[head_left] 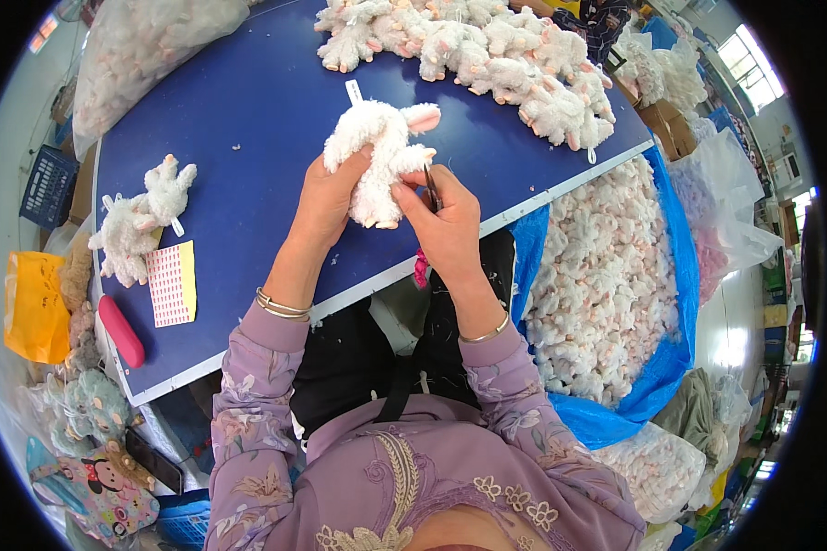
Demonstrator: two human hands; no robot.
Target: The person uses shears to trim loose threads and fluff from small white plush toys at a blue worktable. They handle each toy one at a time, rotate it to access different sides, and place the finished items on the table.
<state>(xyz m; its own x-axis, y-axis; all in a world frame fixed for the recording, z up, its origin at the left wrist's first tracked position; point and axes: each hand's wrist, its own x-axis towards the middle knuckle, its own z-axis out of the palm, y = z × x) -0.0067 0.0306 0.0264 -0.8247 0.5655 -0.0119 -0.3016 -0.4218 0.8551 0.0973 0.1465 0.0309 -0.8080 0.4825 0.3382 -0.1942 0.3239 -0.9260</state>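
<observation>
A left hand grips a white plush toy over the blue table, toward its near edge; the right hand holds a dark tool.

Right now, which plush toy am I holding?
The toy between your left hand and right hand, pink ear pointing right; others on the table lie in the far pile or by the sheet.

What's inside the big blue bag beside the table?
The blue bag holds many white plush pieces with pinkish bits. Anything beneath the top layer is covered, so I can't tell.
</observation>
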